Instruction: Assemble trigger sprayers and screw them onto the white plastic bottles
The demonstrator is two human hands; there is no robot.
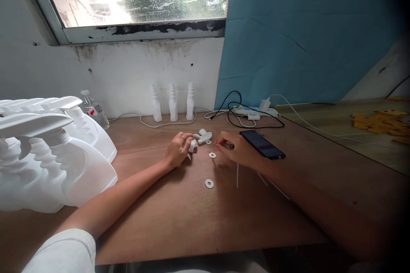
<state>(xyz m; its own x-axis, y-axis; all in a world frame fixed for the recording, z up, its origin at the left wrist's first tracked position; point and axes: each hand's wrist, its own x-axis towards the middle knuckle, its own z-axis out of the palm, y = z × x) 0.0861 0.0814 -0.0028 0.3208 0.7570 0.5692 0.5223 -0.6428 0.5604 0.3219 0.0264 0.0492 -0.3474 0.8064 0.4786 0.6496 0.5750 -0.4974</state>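
Note:
My left hand (177, 150) rests on the wooden table (179, 213), its fingers curled around a white spray trigger head (201, 137) that lies on the surface. My right hand (235, 150) hovers low just to the right of it, fingers pinched together near a small white ring washer (212, 155); whether it holds anything is hidden. A second white washer (209, 184) lies nearer to me. A thin white dip tube (237, 175) lies under my right wrist.
Three white narrow bottles (173, 102) stand against the back wall. Large white spray bottles (57, 158) lie stacked at the left with a clear water bottle (94, 109) behind. A black phone (262, 144), cables and a power strip (253, 113) sit at right.

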